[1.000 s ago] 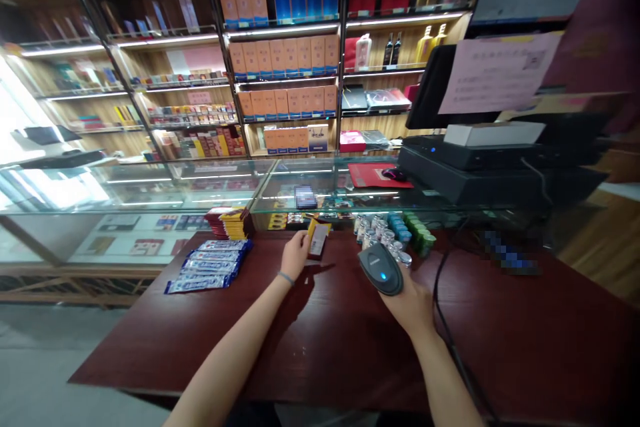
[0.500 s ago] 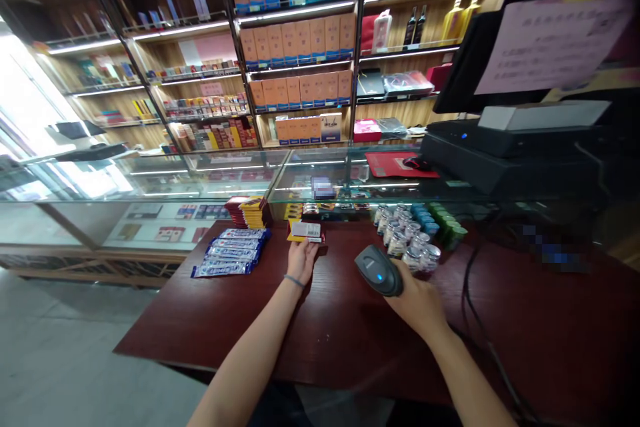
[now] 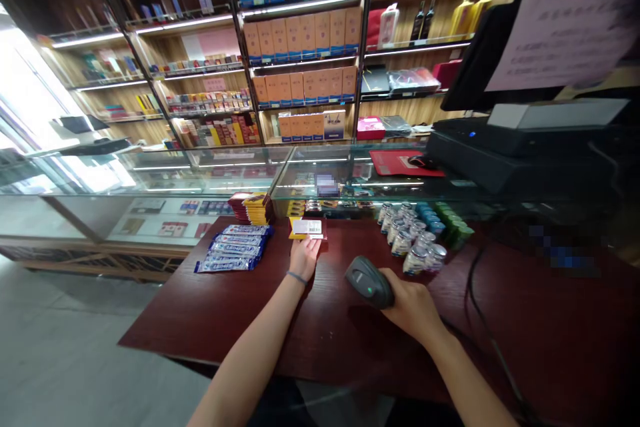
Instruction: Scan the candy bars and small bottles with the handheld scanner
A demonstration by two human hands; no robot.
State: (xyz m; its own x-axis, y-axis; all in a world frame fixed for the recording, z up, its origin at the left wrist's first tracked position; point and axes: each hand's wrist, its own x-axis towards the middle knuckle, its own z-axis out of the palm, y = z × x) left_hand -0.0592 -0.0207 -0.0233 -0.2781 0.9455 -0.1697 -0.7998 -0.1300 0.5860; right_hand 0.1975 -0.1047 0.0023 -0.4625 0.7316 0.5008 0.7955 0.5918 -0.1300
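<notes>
My left hand [image 3: 306, 259] holds a small flat yellow and dark-red packet [image 3: 299, 229] by its near edge, with a white barcode label facing up. A faint reddish glow shows at the label's right side. In my right hand [image 3: 413, 303] is a dark grey barcode scanner [image 3: 369, 280], its head toward the packet and a small green light lit on top. Left of the packet lie several blue and white wrapped packets [image 3: 235, 248] in an overlapping row. A stack of similar yellow and dark-red packets [image 3: 254, 209] stands behind them.
Rows of small cans [image 3: 410, 240] stand right of the scanner on the dark wooden counter [image 3: 320, 347]. A black cable [image 3: 475, 293] crosses the counter's right side. Behind is a glass display case [image 3: 230, 180]; a monitor [image 3: 475, 60] stands at the right.
The scanner has shifted slightly left and down, and its light has gone from blue to green. A reddish glow now shows on the packet, which stays in my left hand.
</notes>
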